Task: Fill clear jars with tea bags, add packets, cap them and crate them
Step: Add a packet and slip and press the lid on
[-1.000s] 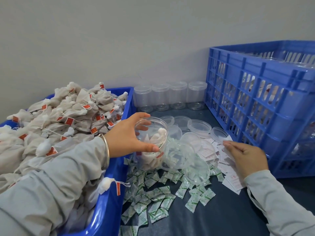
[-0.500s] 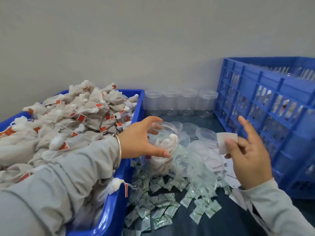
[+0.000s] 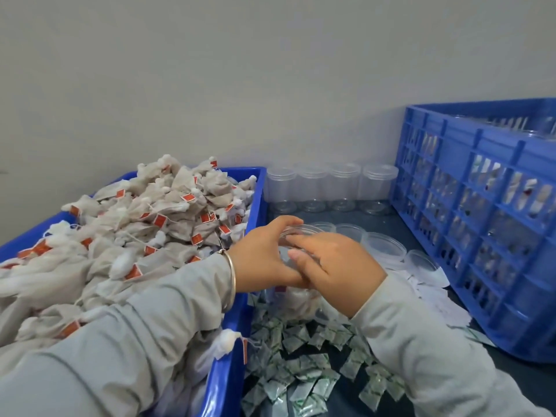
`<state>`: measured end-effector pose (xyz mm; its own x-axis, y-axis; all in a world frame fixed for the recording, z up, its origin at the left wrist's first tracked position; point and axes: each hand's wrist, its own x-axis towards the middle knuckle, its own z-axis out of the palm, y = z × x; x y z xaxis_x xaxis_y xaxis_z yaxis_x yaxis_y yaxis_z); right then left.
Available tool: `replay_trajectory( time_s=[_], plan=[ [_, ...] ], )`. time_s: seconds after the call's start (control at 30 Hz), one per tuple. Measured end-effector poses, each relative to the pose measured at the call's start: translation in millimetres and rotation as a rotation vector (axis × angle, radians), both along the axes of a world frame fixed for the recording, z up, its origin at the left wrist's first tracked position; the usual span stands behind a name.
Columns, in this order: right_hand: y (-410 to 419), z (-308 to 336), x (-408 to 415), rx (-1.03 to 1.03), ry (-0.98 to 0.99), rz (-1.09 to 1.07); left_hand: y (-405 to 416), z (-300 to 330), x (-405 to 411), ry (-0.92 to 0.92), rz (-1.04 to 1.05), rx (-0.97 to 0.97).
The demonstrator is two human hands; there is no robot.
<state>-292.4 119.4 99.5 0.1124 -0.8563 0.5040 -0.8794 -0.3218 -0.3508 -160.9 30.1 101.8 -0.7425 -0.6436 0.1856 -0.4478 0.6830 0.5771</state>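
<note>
Sachets (image 3: 296,377), the little green-and-white kind, were scattered all over the dark bench (image 3: 355,395) right at the near edge, so anything set down there would land on loose packets.

Just past them was the jar (image 3: 296,296) being worked on. It sat upright on the bench, hard against the blue tray (image 3: 228,380) of tea bags (image 3: 144,236), with bags already visible through its lower wall. The left hand (image 3: 264,260) gripped it near the rim, fingers curled round the far side and thumb on the near side. The right hand (image 3: 337,263) lay over the mouth with fingers stretched out fairly flat, reaching into the opening. Couldn't tell whether it held anything underneath.

My guess is that jar handles super light and a bit slick, thin clear plastic that flexes if you squeeze. Holding the upper wall like that seems right, and it leaves the mouth free.

Further back, loose clear lids (image 3: 383,246) sat beside the hands, white paper slips (image 3: 433,296) spread toward the blue crate (image 3: 487,164), which held filled jars. Against the wall stood a row of capped empty jars (image 3: 328,188).

Main nuisance, I reckon, was crowding. Lids and slips sat right next to the jar, easy to knock.
</note>
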Motion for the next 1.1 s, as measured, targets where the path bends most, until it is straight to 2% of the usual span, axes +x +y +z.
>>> replay_trajectory(
  time_s=[0.13,0.23,0.3,0.4,0.5,0.53,0.6,0.67,0.77,0.83,0.93,1.1],
  plan=[
    [9,-7,-1,0.007,0.025,0.02,1,0,1,-0.001,-0.028,0.007],
    [17,-6,-12,-0.092,0.001,0.005,2,1,1,0.015,-0.033,0.024],
    [23,-5,-20,-0.124,0.065,0.025,2,1,0,0.026,-0.034,0.043],
    [24,-8,-26,-0.03,0.195,0.084,0,-2,-1,0.028,-0.033,0.033],
    [19,-10,-28,0.035,0.208,0.101,-2,-1,3,0.023,-0.077,0.053],
    [17,-9,-29,0.041,0.211,0.088,-2,0,5,0.075,-0.099,0.107],
    [17,-8,-29,0.033,0.204,0.062,-7,-3,8,0.302,-0.105,0.268],
    [21,-6,-29,-0.017,0.174,0.035,-18,-8,8,0.494,-0.018,0.361],
    [36,8,-30,-0.17,0.139,-0.025,-31,-11,4,0.561,0.099,0.425],
    [49,25,-31,-0.284,0.122,-0.043,-32,-12,4,0.538,0.099,0.408],
    [72,56,-34,-0.375,0.122,-0.059,-27,-15,8,0.47,0.01,0.277],
    [116,120,-75,-0.283,0.08,-0.191,-18,-13,11,0.283,0.023,0.1]
  ],
)
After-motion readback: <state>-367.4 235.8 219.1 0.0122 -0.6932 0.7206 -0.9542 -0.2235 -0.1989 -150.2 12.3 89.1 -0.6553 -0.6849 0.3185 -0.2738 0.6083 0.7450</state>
